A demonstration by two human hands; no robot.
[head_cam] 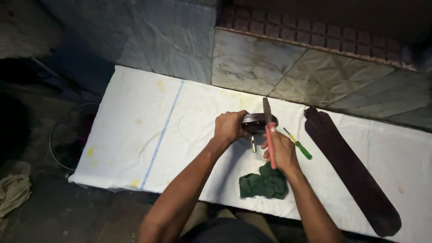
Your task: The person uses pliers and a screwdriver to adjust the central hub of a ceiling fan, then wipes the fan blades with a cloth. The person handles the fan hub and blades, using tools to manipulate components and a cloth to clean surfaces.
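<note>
A crumpled green rag (264, 183) lies near the bench's (135, 135) front edge. Just above it the right hand (280, 150) grips a red-handled flat tool (268, 130). The left hand (229, 127) clasps a dark round part (258, 122) mid-bench. A green screwdriver (298, 144) and a long dark blade (348, 168) lie toward the right.
</note>
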